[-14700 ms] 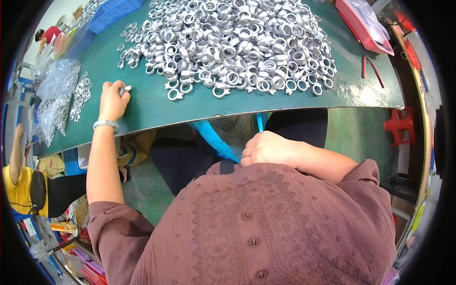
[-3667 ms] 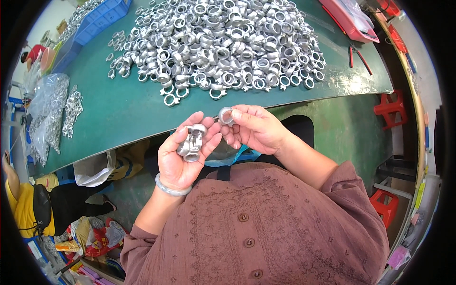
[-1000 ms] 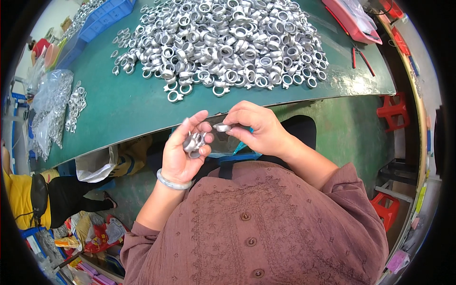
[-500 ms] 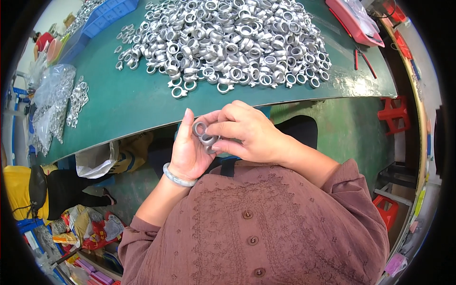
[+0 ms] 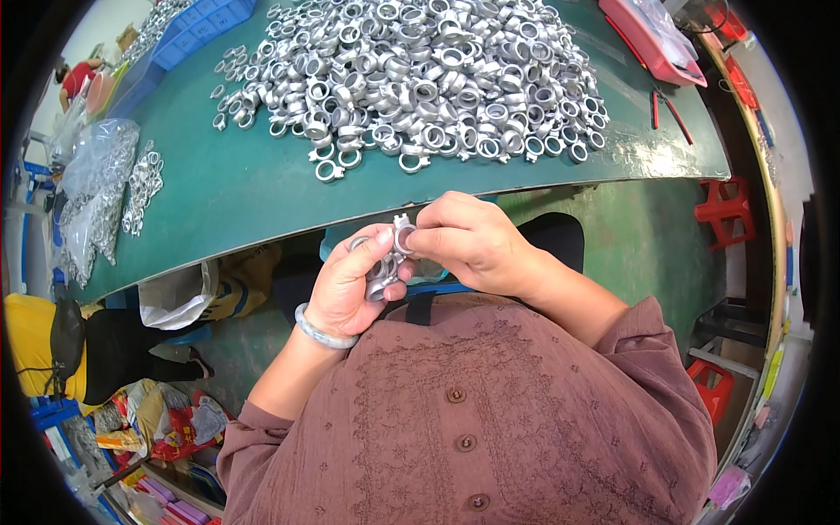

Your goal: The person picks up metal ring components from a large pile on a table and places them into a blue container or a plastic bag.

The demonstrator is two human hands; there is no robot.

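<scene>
both hands on metal ring fittings at bench edge

left hand cupped, grasping a few silver ring fittings in palm, held just below the green bench edge. right hand pinches one ring fitting against the left thumb. big pile of ring fittings on bench, well apart. red tray at far right.

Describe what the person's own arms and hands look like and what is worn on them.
Both hands, left hand and right hand, are bare, without gloves. A pale, smooth bangle circles the left wrist. Loose sleeves of a dusty reddish-brown buttoned shirt with a stitched pattern end around the elbows, leaving the forearms uncovered.
</scene>
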